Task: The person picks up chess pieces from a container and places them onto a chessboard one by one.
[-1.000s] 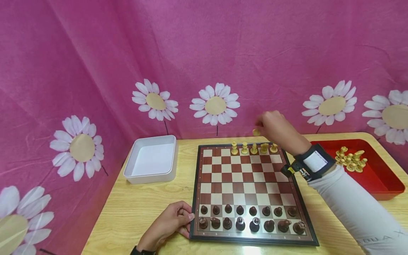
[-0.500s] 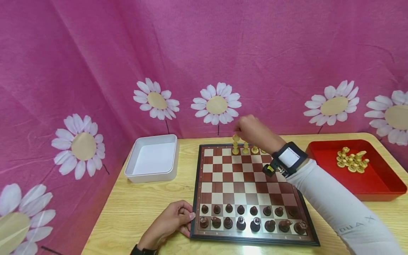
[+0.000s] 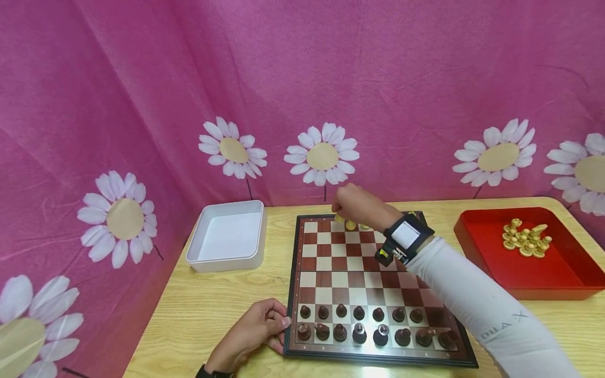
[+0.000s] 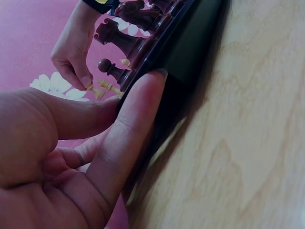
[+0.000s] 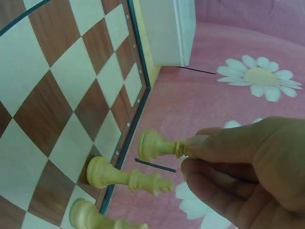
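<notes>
My right hand (image 3: 356, 205) pinches a cream chess piece (image 5: 155, 145) by its upper end, its top hidden by the fingers. The piece is above the far edge of the chessboard (image 3: 333, 265), to the left of a standing cream piece (image 5: 126, 176), its base apart from the squares in the right wrist view. At the board's near left corner my left hand (image 3: 255, 325) grips the edge between thumb and fingers. Dark pieces fill the two near rows, among them a rook (image 4: 119, 38) and a pawn (image 4: 112, 69). Other cream pieces along the far row are partly hidden by my right hand.
On the right, a red tray (image 3: 562, 270) holds several loose cream pieces (image 3: 527, 239). A white box (image 3: 227, 233) with bare floor stands at the back left. Behind the wooden table (image 3: 184, 315) hangs a pink cloth (image 3: 378, 94) with printed daisies.
My right hand has moved left along the far edge and then lowered, carrying the cream piece past the standing ones. The left hand keeps its grip on the board.
</notes>
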Demonstrator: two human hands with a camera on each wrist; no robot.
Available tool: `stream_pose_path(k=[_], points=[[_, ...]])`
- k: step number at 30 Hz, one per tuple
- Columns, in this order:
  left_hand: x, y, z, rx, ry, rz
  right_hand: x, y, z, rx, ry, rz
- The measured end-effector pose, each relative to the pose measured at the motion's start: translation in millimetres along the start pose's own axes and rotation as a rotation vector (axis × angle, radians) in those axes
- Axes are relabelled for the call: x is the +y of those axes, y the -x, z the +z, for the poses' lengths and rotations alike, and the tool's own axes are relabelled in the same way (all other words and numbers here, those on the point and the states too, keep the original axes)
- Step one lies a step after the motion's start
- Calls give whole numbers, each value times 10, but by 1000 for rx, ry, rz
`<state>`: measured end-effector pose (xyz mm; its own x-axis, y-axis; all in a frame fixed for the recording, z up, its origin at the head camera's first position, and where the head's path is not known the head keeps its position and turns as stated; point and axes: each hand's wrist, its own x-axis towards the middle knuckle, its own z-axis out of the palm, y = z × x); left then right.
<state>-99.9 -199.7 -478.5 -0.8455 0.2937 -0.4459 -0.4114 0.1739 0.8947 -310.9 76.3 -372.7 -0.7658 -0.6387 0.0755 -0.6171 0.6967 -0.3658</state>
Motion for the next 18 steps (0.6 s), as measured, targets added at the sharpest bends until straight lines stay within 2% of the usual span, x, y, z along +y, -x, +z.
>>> stream_pose_path(k=[6, 18], points=[[1, 3, -4, -14, 18, 17, 15, -41, 56, -70, -22, 28], [1, 16, -5, -13, 29, 5, 42, -133, 200, -84, -60, 37]])
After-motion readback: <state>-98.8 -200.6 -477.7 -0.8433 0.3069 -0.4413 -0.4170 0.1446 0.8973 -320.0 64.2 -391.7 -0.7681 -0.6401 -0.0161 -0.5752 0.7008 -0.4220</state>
